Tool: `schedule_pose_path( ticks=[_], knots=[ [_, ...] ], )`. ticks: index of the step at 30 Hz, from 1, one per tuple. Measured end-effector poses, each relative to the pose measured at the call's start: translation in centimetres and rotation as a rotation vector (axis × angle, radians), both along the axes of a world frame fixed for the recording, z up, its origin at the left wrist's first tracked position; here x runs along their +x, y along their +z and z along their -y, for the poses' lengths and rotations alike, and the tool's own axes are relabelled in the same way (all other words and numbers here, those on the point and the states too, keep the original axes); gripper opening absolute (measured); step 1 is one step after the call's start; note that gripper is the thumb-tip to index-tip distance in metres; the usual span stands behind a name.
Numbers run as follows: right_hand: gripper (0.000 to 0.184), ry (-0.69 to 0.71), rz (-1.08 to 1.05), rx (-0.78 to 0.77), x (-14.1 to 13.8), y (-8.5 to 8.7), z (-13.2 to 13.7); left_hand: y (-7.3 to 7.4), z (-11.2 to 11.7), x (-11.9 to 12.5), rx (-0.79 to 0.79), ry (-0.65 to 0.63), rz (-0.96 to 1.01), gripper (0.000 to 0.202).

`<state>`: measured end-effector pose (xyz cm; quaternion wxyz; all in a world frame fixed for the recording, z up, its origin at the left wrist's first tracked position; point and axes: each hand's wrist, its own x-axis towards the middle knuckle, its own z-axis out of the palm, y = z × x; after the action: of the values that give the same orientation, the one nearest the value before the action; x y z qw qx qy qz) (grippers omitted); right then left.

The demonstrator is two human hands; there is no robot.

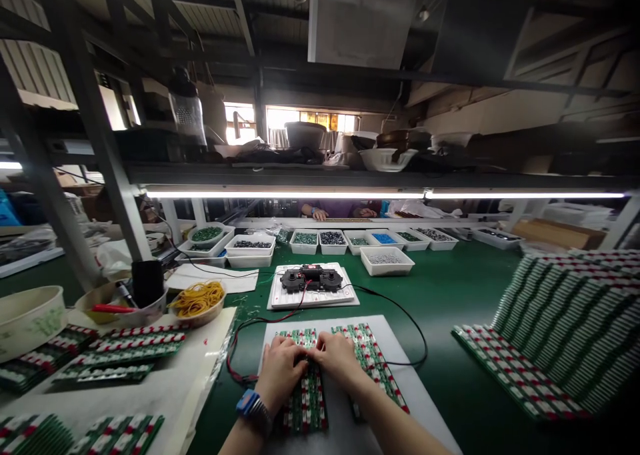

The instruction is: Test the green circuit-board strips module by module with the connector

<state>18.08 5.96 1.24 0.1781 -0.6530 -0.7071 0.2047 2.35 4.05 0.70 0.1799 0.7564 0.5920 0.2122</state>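
My left hand, with a blue-and-dark watch at its wrist, is closed over a green circuit board panel set with rows of white and red parts. My right hand meets it from the other side, thumb and fingers pinched together. The fingertips of both hands come together above the panel's middle and hide whatever is between them. A second circuit board panel lies to the right, partly under my right forearm. Both panels rest on a white sheet.
Beyond the sheet, a black device with wires sits on a white block. White trays of small parts line the back. Stacked circuit boards stand at right. At left are a bowl of yellow rubber bands and more boards. A co-worker's hands show behind.
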Motion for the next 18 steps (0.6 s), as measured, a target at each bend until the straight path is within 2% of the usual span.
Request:
schedule_pose_path(
  ticks=[12, 18],
  knots=[
    [0.017, 0.045, -0.068, -0.052, 1.2, 0.7, -0.2, -0.5, -0.2, 0.0, 0.014, -0.003, -0.047, 0.020],
    [0.015, 0.060, -0.078, -0.048, 1.3, 0.4, -0.4, -0.6, -0.3, 0.0, 0.066, -0.023, -0.099, 0.019]
  ],
)
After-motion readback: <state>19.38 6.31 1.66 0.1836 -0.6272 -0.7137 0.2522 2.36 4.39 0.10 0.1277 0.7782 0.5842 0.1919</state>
